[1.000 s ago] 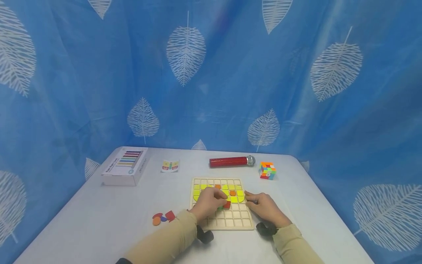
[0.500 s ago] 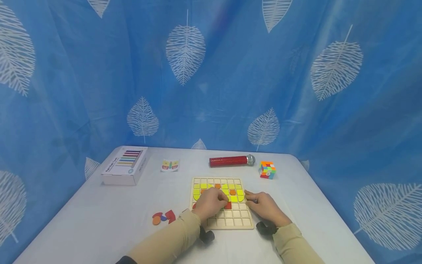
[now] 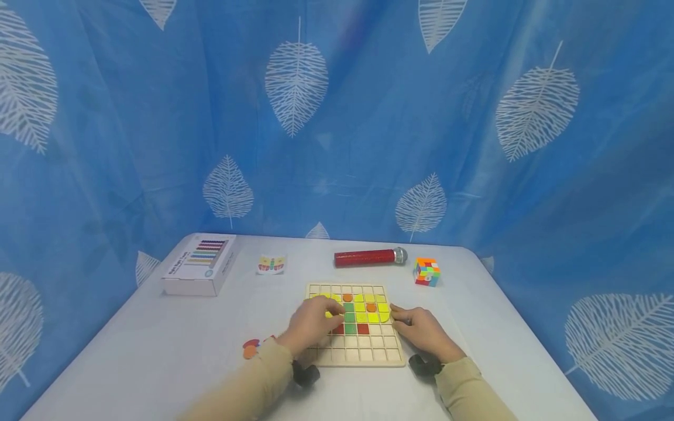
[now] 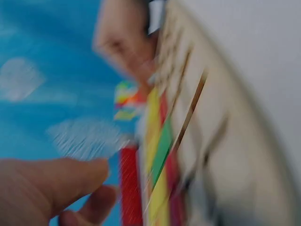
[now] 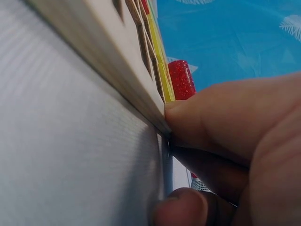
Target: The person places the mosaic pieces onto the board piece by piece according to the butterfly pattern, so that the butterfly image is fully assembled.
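A wooden grid board (image 3: 365,355) lies on the table, its cells partly filled with yellow, orange, green and red flat pieces. My left hand (image 3: 314,320) hovers over the board's left half, hiding some pieces, with no piece visible between thumb and fingers (image 4: 89,174). Just right of the green column (image 3: 350,318), a red square (image 3: 363,329) sits in a cell; another red piece (image 3: 338,330) shows to the left. At the board's right edge, my right hand (image 3: 423,333) pinches the rim, as the right wrist view shows.
Loose flat pieces (image 3: 250,352) lie left of the board, partly behind the left sleeve. Farther back are a white box (image 3: 197,266), a small pattern card (image 3: 271,265), a red microphone (image 3: 365,258) and a puzzle cube (image 3: 427,272).
My left hand has let go of the red square, which now sits in its cell, and has drawn back to the left, uncovering the green column. My right hand stays at the board's edge.
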Tool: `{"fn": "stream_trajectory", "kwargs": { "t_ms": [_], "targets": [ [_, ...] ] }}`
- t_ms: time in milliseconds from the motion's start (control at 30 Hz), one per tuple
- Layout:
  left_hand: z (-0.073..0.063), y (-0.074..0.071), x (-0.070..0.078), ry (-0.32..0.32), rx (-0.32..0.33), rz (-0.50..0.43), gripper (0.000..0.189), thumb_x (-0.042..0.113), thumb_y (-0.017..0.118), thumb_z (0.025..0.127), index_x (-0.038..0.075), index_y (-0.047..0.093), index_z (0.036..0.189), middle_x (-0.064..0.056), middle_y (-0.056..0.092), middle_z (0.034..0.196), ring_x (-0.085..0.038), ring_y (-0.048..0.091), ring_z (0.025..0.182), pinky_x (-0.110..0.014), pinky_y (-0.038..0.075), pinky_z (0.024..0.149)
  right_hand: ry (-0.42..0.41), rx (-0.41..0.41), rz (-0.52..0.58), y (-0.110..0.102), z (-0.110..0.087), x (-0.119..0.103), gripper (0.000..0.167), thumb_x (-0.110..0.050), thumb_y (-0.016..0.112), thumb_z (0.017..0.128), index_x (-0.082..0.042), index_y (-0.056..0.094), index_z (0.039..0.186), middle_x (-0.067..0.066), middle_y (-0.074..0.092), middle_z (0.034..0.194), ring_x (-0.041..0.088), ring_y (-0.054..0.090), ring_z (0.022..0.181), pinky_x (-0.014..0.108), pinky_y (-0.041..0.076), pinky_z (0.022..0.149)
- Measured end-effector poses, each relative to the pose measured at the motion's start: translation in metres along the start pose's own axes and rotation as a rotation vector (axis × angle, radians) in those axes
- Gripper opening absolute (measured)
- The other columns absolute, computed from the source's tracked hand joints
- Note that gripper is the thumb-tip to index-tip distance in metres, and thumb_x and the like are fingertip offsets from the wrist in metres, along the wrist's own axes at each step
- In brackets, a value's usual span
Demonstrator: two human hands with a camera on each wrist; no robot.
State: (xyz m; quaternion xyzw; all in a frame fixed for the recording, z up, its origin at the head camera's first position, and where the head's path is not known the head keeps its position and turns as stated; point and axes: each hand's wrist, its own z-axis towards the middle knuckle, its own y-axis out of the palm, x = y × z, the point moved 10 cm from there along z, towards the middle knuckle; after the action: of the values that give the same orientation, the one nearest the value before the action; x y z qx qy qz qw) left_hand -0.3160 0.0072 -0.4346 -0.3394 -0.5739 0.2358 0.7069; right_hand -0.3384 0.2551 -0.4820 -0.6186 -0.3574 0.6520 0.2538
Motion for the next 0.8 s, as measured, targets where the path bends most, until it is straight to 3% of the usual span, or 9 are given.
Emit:
{"fn": "stream_trajectory", "kwargs": {
  "t_ms": [67,233,333,400,500,633,800],
  "targets": [
    [-0.009,-0.022,-0.022,-0.049,0.001,-0.02,0.02,0.026,0.079,0.09,0.021,0.079,0.11,0.007,0.073,0.105,-0.019,0.064,0.108,-0.048,0.052,0.099,0.0,0.001,-0.004,0.0,-0.001,0.0,0.037,-0.022,0.071,0.096,-0.012,0.07,0.132,0.0,0.059,0.149,0.035,0.046,0.145,0.059,0.037,0.115],
    [-0.038,-0.077,-0.094,-0.187,0.027,-0.037,0.021,0.029,0.078,0.091,0.021,0.076,0.111,0.002,0.071,0.106,-0.019,0.062,0.101,-0.045,0.056,0.088,-0.012,0.003,-0.006,0.0,-0.001,-0.002,0.037,-0.021,0.071,0.096,-0.011,0.07,0.132,0.001,0.06,0.148,0.036,0.046,0.145,0.058,0.038,0.114],
    [-0.058,-0.095,-0.136,-0.288,0.041,-0.037,0.023,0.03,0.078,0.091,0.017,0.075,0.11,-0.001,0.07,0.106,-0.02,0.063,0.101,-0.045,0.057,0.085,-0.028,-0.009,-0.008,-0.001,-0.001,-0.006,0.037,-0.021,0.07,0.096,-0.01,0.07,0.132,0.002,0.059,0.148,0.037,0.045,0.145,0.059,0.037,0.114],
    [-0.067,-0.098,-0.154,-0.336,0.036,-0.035,0.025,0.033,0.078,0.091,0.016,0.074,0.109,-0.001,0.07,0.104,-0.02,0.063,0.1,-0.046,0.056,0.086,-0.028,-0.01,-0.018,-0.003,0.0,-0.007,0.038,-0.021,0.07,0.096,-0.01,0.069,0.132,0.002,0.059,0.148,0.037,0.045,0.145,0.06,0.037,0.114],
    [-0.072,-0.093,-0.163,-0.361,0.021,-0.052,0.035,0.041,0.081,0.087,0.014,0.074,0.109,0.0,0.07,0.101,-0.02,0.064,0.098,-0.049,0.056,0.087,-0.019,-0.008,-0.036,-0.006,0.001,-0.006,0.038,-0.021,0.07,0.097,-0.01,0.069,0.133,0.002,0.058,0.149,0.038,0.045,0.145,0.059,0.037,0.114],
    [-0.069,-0.082,-0.153,-0.322,0.018,-0.03,0.044,0.049,0.085,0.08,0.016,0.074,0.107,0.003,0.07,0.101,-0.018,0.064,0.096,-0.048,0.057,0.087,-0.019,-0.004,-0.031,-0.007,0.001,-0.008,0.038,-0.02,0.07,0.097,-0.009,0.069,0.133,0.004,0.058,0.149,0.038,0.045,0.145,0.059,0.037,0.114],
    [-0.069,-0.074,-0.143,-0.281,0.032,0.064,0.037,0.044,0.09,0.075,0.019,0.075,0.098,0.004,0.068,0.098,-0.014,0.062,0.089,-0.043,0.057,0.083,-0.003,-0.012,-0.014,-0.001,-0.002,-0.006,0.038,-0.021,0.07,0.096,-0.01,0.069,0.133,0.003,0.059,0.148,0.037,0.044,0.145,0.058,0.037,0.115]
  ]
}}
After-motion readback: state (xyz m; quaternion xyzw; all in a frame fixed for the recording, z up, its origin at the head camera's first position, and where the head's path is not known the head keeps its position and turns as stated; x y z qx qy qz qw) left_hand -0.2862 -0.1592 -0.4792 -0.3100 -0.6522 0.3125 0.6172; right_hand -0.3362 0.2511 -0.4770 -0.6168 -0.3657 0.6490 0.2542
